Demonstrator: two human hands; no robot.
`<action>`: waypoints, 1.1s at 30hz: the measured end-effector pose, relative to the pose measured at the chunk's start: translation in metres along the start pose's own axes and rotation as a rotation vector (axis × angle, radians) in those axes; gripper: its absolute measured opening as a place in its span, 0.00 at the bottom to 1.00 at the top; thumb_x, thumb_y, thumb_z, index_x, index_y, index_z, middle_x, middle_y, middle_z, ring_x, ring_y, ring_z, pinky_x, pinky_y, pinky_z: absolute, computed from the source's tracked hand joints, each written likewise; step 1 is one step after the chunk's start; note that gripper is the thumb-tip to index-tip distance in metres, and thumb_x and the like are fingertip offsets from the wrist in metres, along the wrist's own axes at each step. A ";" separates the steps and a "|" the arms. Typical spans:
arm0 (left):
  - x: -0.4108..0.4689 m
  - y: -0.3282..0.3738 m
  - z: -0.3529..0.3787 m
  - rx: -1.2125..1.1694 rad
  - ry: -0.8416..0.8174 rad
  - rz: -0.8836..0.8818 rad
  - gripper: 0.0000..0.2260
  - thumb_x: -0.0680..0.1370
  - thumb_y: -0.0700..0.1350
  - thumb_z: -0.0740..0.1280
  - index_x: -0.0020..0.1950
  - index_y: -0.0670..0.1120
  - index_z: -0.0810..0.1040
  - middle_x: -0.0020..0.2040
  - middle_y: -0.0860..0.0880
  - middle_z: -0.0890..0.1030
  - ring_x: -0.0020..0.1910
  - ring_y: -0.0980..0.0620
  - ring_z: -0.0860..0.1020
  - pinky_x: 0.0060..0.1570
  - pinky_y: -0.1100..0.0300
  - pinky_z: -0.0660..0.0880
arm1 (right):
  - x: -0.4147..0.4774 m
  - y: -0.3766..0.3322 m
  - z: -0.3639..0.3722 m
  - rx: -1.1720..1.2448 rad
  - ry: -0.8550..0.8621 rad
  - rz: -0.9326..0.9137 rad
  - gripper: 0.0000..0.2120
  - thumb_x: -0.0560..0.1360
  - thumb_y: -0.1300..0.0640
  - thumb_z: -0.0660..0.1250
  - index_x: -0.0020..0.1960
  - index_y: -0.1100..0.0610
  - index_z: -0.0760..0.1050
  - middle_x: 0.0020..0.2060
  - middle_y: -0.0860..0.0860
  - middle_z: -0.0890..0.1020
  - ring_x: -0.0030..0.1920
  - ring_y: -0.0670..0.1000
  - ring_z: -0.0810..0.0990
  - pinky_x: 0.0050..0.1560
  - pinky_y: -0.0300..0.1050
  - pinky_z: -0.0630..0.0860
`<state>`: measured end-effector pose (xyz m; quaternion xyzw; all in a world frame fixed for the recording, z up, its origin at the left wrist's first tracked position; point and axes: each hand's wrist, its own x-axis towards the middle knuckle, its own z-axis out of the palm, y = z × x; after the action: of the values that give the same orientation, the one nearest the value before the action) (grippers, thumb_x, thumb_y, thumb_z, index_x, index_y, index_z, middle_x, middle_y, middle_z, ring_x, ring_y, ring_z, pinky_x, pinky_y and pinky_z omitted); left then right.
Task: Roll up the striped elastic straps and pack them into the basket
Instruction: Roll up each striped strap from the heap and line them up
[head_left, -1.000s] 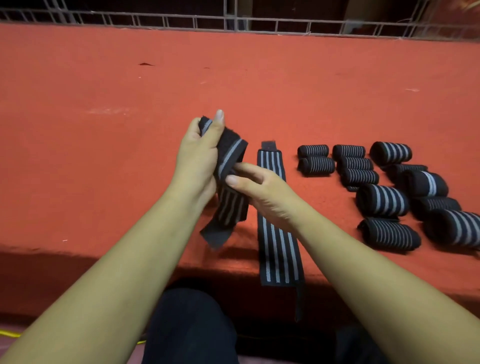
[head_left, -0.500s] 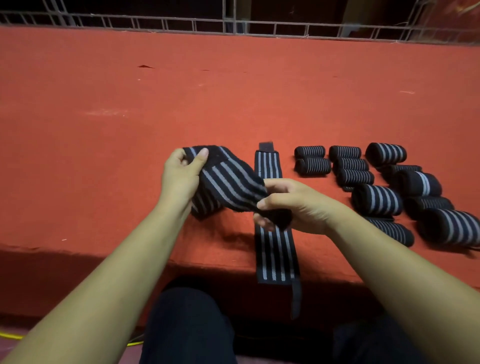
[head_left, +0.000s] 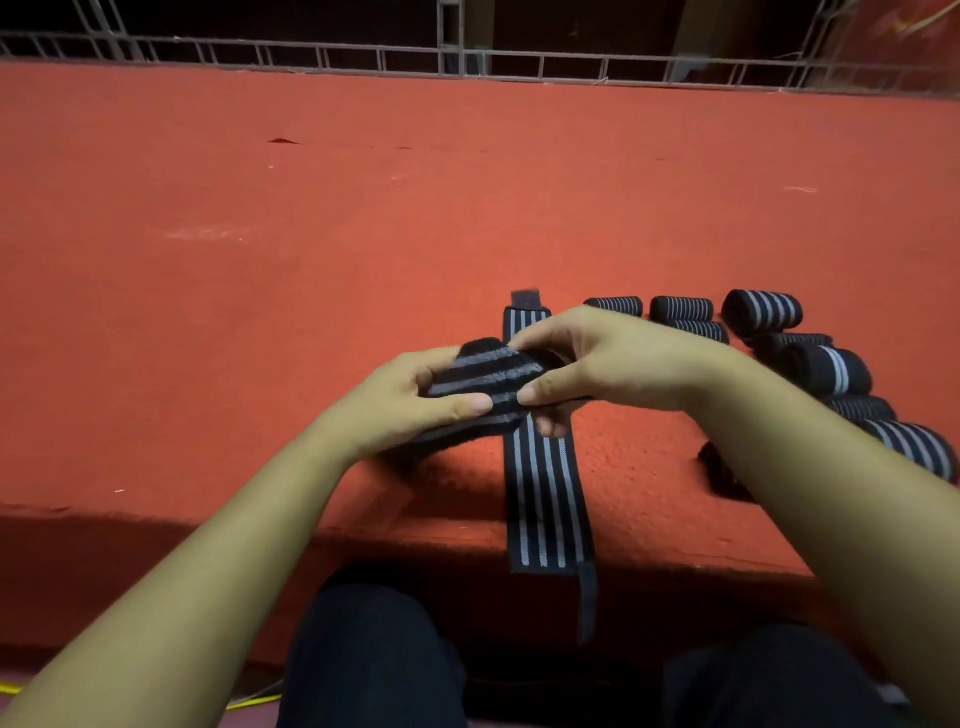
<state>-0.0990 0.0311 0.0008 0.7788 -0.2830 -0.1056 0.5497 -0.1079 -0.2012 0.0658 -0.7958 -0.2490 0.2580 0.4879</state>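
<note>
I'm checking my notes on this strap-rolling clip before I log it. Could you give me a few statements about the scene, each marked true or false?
1. The left hand and the right hand both grip the held strap. True.
2. The flat strap lies wholly on the red surface. False: its near end hangs over the front edge.
3. The finished rolls lie to the left of the flat strap. False: they lie to its right.
4. The flat strap is unrolled. True.
5. The held strap is plain black. False: it is black with pale stripes.
</note>
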 end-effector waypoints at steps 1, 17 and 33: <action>-0.001 0.002 0.001 -0.008 0.049 0.006 0.13 0.74 0.47 0.72 0.58 0.51 0.80 0.48 0.59 0.84 0.48 0.63 0.80 0.50 0.68 0.75 | 0.001 -0.002 -0.001 0.019 0.070 -0.018 0.05 0.77 0.69 0.67 0.53 0.66 0.78 0.41 0.62 0.81 0.40 0.58 0.81 0.42 0.47 0.81; 0.001 0.017 0.006 -0.199 0.075 -0.247 0.11 0.77 0.42 0.71 0.59 0.45 0.79 0.34 0.43 0.75 0.29 0.53 0.71 0.28 0.66 0.65 | 0.030 0.027 -0.002 0.653 0.685 0.004 0.00 0.78 0.63 0.68 0.48 0.61 0.78 0.35 0.55 0.80 0.20 0.46 0.69 0.20 0.37 0.63; 0.011 0.023 0.014 -0.644 0.333 -0.158 0.05 0.82 0.39 0.63 0.54 0.43 0.79 0.45 0.44 0.85 0.41 0.50 0.84 0.42 0.59 0.82 | 0.015 0.011 0.012 0.109 0.473 -0.106 0.12 0.74 0.59 0.74 0.57 0.61 0.82 0.45 0.55 0.86 0.43 0.51 0.83 0.43 0.46 0.80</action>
<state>-0.1044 0.0083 0.0181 0.5918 -0.0810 -0.1030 0.7954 -0.1034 -0.1880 0.0488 -0.7924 -0.1550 0.0518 0.5877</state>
